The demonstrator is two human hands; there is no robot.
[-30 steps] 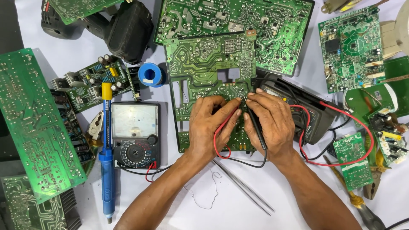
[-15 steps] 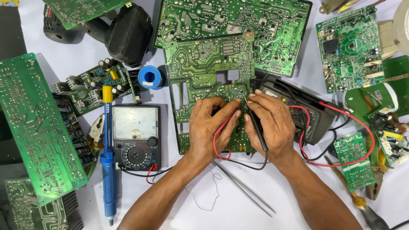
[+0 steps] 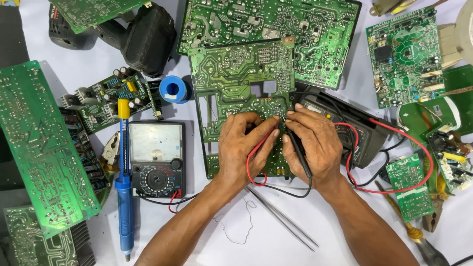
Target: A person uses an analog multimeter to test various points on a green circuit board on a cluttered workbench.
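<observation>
Glossy green circuit board [image 3: 231, 74], metal tweezers [image 3: 283, 219]

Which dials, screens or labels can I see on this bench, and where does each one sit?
Analog multimeter: left of the left hand, black case, pale needle dial above a round selector knob.
Digital multimeter: behind the right hand, dark case, mostly hidden; its screen shows only as a sliver.
Solder spool: above the analog meter, blue, round; no label to be made out.

analog multimeter [image 3: 156, 158] left of centre on the worktop, black body, pale rectangular dial window up top, second black meter [image 3: 345, 129] right of centre, grey screen mostly hidden
</observation>
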